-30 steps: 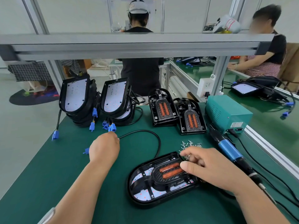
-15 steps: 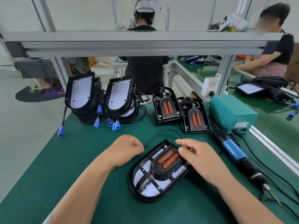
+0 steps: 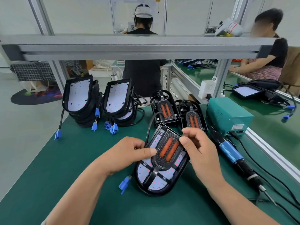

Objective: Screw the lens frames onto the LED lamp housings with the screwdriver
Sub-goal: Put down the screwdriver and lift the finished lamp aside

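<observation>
Seating lens frame (image 3: 167, 149) on lamp housing (image 3: 152, 190), middle of counter (image 3: 81, 159). Grip, left hand (image 3: 128, 153): fingers curled round housing's left edge, thumb flat on frame. Grip, right hand (image 3: 199, 151): thumb and fingers pinch frame's right edge. Untouched screwdriver (image 3: 230, 151) lies just right of it. Line up screw holes and keep frame flush before driving, or 1 screw may cross-thread.
</observation>
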A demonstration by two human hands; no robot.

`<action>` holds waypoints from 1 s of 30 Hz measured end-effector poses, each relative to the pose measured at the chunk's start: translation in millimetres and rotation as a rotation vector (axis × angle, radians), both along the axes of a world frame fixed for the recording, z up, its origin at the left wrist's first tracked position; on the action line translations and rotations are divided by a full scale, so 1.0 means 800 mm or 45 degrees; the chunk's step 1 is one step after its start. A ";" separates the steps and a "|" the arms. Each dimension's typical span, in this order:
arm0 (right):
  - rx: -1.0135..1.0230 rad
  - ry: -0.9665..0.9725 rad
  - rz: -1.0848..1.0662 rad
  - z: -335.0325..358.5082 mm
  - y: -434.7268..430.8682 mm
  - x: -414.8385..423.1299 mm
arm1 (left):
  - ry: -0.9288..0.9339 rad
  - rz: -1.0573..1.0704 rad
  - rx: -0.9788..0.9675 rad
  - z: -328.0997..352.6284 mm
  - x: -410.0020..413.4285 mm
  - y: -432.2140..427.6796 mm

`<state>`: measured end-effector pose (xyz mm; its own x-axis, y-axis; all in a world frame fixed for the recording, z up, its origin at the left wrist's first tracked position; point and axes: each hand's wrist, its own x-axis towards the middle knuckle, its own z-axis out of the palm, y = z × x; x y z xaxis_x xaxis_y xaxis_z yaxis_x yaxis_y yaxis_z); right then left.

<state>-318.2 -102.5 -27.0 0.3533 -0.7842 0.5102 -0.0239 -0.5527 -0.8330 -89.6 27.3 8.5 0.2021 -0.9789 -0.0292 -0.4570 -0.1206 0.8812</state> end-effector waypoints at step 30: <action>0.670 -0.372 0.668 0.012 0.008 -0.009 | 0.870 0.267 -0.332 -0.032 -0.063 -0.025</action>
